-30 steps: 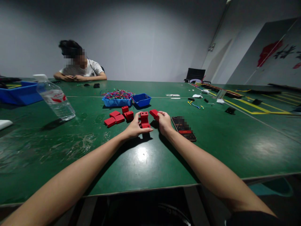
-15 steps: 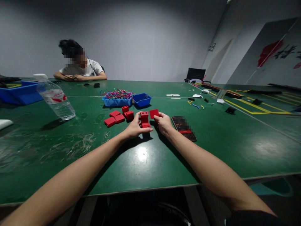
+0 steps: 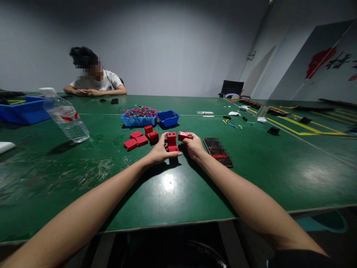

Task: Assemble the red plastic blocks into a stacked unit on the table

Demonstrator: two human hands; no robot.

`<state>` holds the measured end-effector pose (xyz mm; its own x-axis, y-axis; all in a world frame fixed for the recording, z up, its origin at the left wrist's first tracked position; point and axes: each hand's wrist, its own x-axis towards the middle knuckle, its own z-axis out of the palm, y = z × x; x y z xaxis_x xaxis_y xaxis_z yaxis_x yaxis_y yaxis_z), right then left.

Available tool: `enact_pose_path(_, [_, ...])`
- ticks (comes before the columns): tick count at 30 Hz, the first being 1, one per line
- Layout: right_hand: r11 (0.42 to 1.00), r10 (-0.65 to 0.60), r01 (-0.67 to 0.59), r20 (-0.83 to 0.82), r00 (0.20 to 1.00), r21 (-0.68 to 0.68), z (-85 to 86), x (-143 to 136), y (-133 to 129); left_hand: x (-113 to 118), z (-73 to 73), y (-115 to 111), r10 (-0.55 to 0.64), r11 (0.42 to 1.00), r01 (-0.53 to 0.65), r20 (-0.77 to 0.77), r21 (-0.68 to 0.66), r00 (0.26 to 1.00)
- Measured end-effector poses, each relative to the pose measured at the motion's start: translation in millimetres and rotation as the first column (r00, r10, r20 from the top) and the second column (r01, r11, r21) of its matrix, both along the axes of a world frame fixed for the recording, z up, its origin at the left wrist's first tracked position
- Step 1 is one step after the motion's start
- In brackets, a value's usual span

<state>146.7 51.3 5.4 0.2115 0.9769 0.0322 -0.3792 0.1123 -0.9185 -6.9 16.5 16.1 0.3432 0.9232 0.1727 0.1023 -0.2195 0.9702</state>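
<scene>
The left hand [image 3: 159, 152] grips a notched red block [image 3: 172, 138] between thumb and fingers, its thumb reaching along the lower front; two dark holes show in the top. The right hand [image 3: 195, 146] pinches a smaller red piece [image 3: 183, 135] just beside that block, with a gap between the two. Both are near the middle of the green worktop [image 3: 173, 201]. Left of the hands lie more red blocks [image 3: 135, 140], some flat and some boxy. Behind these stand a blue tray of coloured wires [image 3: 139, 121] and a darker blue tray [image 3: 169, 124]. A phone [image 3: 218, 152] lies right of the right hand. A clear bottle [image 3: 67, 119] stands farther left.
</scene>
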Motion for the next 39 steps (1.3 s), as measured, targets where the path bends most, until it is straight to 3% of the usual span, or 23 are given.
enact_pose_path(9, [0.999,0.054,-0.053,0.066,0.996,-0.01,5.5,0.3,-8.8,1.4,3.5,-1.7,-0.008,1.0,0.008,0.007,-0.027,1.0])
enact_pose_path(13, [1.0,0.0,0.0,0.117,0.993,0.001,6.1,-0.5,-9.0,0.0,1.5,-0.6,-0.009,1.0,0.009,0.0,-0.002,1.0])
enact_pose_path(17, [0.998,-0.053,0.052,0.061,0.997,0.028,6.2,-0.2,-7.0,-0.8,0.5,-0.3,0.005,1.0,-0.005,-0.025,0.002,1.0])
enact_pose_path(21, [1.0,-0.003,0.003,0.016,1.0,0.009,7.4,0.3,-7.9,-0.2,1.5,-1.3,0.001,1.0,-0.001,-0.017,-0.006,1.0])
enact_pose_path(27, [0.995,-0.014,0.008,0.056,0.998,0.102,7.4,-1.0,-8.7,0.2,2.9,-2.2,-0.01,1.0,0.01,0.01,-0.006,1.0])
enact_pose_path(39, [0.998,0.062,-0.062,-0.088,0.994,-0.004,16.8,-2.4,-16.0,0.9,4.4,-3.5,-0.008,1.0,0.008,-0.014,0.004,1.0])
